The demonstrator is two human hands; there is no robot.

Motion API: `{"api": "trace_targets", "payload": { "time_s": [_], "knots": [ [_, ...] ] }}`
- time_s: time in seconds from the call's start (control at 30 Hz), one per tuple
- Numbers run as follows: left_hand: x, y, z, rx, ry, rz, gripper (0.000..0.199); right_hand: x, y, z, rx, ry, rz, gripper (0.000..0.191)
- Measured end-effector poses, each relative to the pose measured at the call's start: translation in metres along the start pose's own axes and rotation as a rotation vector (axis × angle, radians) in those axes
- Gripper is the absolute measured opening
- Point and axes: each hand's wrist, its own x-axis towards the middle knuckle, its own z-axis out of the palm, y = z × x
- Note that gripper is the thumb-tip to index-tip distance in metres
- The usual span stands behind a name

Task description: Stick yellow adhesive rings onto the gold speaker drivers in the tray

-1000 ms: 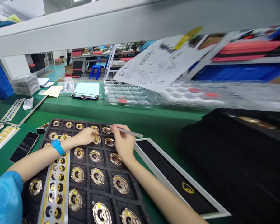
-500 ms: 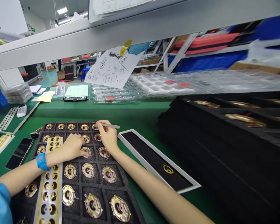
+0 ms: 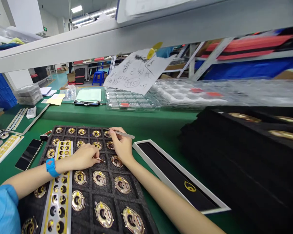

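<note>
A black foam tray (image 3: 90,191) holds rows of round gold-coloured metal parts (image 3: 104,214), one to a pocket. My left hand (image 3: 86,156), with a blue band at the wrist, pinches one round gold part (image 3: 101,160) by its edge, tilted over its pocket. Fingers cover much of that part. At the tray's far right corner my right hand (image 3: 122,144) is closed on metal tweezers (image 3: 127,135), which lie nearly level and point left. Under my left forearm, a strip sheet with yellow-edged holes (image 3: 58,195) lies across the tray.
Right of the tray lies a white-framed black box (image 3: 166,172) with a yellow ring-shaped piece (image 3: 189,186). A tall black foam stack (image 3: 222,162) stands farther right. A phone (image 3: 29,154) lies at left. A grey shelf beam (image 3: 88,39) crosses above the bench.
My left hand has lifted the gold part from lying flat to tilted, gripped at its edge. My right hand keeps the tweezers at the far corner. The view has shifted left.
</note>
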Motion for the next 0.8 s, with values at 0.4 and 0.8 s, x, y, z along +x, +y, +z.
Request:
{"api": "trace_targets", "payload": {
  "time_s": [0.4, 0.8],
  "knots": [
    [-0.104, -0.042, -0.012, -1.218, 0.111, -0.177, 0.041, -0.060, -0.119, 0.000, 0.071, -0.316, -0.385, 0.024],
    [-0.125, -0.050, 0.000, -1.496, -0.109, -0.058, 0.040, -0.103, -0.096, -0.008, 0.099, -0.801, -0.546, 0.038]
  ]
}}
